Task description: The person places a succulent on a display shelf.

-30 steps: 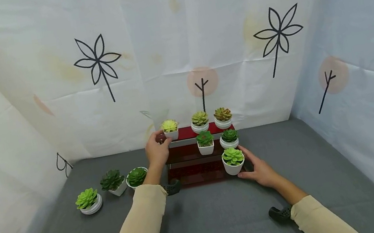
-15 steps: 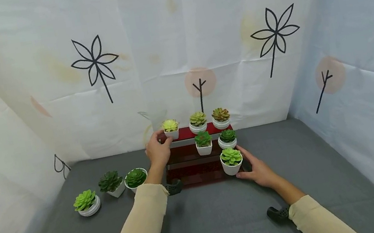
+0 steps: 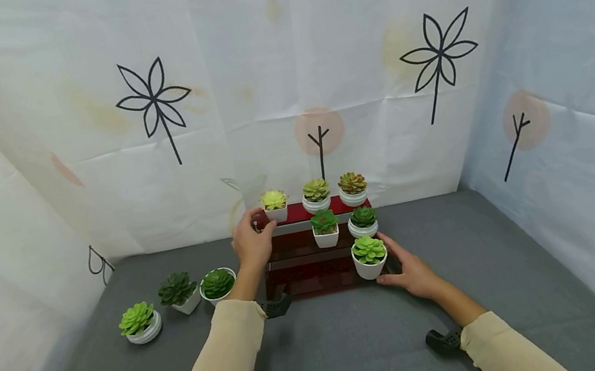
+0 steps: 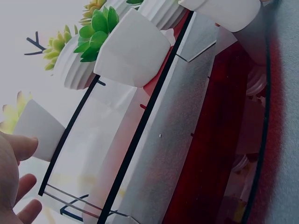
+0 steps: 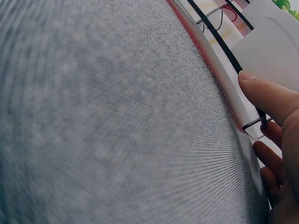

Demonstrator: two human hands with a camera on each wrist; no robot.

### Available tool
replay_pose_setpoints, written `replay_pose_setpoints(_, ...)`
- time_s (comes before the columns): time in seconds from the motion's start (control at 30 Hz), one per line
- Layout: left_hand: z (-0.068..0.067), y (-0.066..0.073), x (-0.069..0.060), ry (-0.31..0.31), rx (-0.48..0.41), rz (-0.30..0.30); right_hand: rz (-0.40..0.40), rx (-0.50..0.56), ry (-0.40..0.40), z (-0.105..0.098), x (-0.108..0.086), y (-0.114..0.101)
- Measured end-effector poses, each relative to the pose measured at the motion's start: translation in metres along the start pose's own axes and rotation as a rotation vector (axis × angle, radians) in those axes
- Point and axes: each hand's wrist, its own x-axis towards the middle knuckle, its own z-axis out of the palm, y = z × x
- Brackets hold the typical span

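Observation:
My left hand [image 3: 251,240] is beside a white square pot with a yellow-green succulent [image 3: 275,206] at the left end of the top shelf. In the left wrist view my thumb [image 4: 23,147] overlaps that pot [image 4: 41,130], with the other fingers apart and off it; contact is unclear. At the right end of the dark red three-tier rack [image 3: 307,279], my right hand [image 3: 413,274] holds the lower shelf's corner, next to a white pot with a bright green succulent [image 3: 369,259]. The right wrist view shows my thumb [image 5: 266,91] on the shelf edge [image 5: 222,44].
Two more pots [image 3: 316,195] [image 3: 354,189] stand on the top shelf, and two [image 3: 325,230] [image 3: 363,222] on the middle one. Three potted succulents [image 3: 142,323] [image 3: 178,292] [image 3: 218,284] are on the grey table [image 3: 349,354] at left. Patterned cloth [image 3: 255,74] hangs behind.
The yellow-green plant's pot has shifted slightly right along the top shelf, away from my left hand. My right hand stays at the rack's corner.

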Motion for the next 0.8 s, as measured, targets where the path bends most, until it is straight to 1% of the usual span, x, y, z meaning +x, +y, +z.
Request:
replay_pose_setpoints(0.13, -0.004, -0.006, -0.003, 0.008, -0.02, 0.031, -0.001, -0.01, 0.004, 0.0, 0.0, 0.0)
replay_pose_setpoints(0.2, -0.007, -0.008, -0.005, 0.008, -0.049, 0.048, -0.007, -0.021, 0.006, 0.0, 0.0, 0.0)
replay_pose_setpoints(0.27, -0.011, -0.01, -0.007, -0.001, -0.077, 0.065, -0.002, -0.024, 0.008, 0.0, -0.001, 0.0)
replay_pose_setpoints(0.37, -0.018, -0.014, -0.013, -0.024, -0.095, 0.072, 0.011, -0.03, 0.002, 0.001, -0.001, 0.0)
replay_pose_setpoints(0.47, -0.026, -0.02, -0.018, -0.046, -0.08, 0.068, 0.023, -0.025, -0.005, 0.001, 0.0, 0.0)
replay_pose_setpoints(0.57, -0.034, -0.024, -0.021, -0.06, -0.056, 0.074, 0.008, -0.02, -0.005, 0.001, 0.0, 0.001)
replay_pose_setpoints(0.67, -0.042, -0.026, -0.022, -0.08, -0.024, 0.105, -0.004, -0.012, -0.003, 0.0, 0.0, 0.001)
replay_pose_setpoints(0.8, -0.05, -0.03, -0.024, -0.103, 0.033, 0.166, -0.005, -0.01, -0.005, 0.0, 0.0, 0.001)
